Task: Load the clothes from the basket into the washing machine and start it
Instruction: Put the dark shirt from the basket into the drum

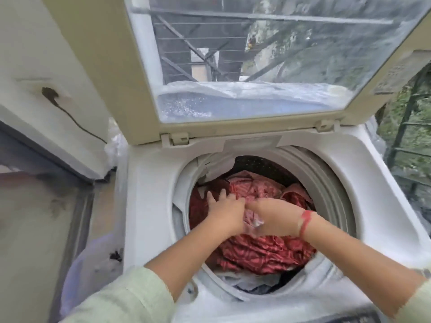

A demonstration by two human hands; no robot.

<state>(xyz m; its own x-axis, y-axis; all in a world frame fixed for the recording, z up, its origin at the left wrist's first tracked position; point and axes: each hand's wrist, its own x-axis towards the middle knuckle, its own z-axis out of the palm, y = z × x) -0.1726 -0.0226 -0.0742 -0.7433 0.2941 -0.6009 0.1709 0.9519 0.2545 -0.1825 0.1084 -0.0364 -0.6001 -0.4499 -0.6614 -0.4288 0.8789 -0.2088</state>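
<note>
Balcony-ish spot, railing point(407, 127) right of washer point(149, 194), lid point(112, 66) up. Red clothes point(256, 252) heaped inside washer. Left hand point(225, 212) flat on heap, fingers point(211, 197) spread; right hand point(275, 217) touching it, pinching pale bit of clothes.

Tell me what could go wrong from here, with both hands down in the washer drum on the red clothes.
The red clothes pile up close to the drum rim, so the load may be overpacked and spin unevenly. Pale fabric at the near edge could snag under that rim. The raised lid stands over the left hand and right hand; a knock might drop it onto the arms.
</note>
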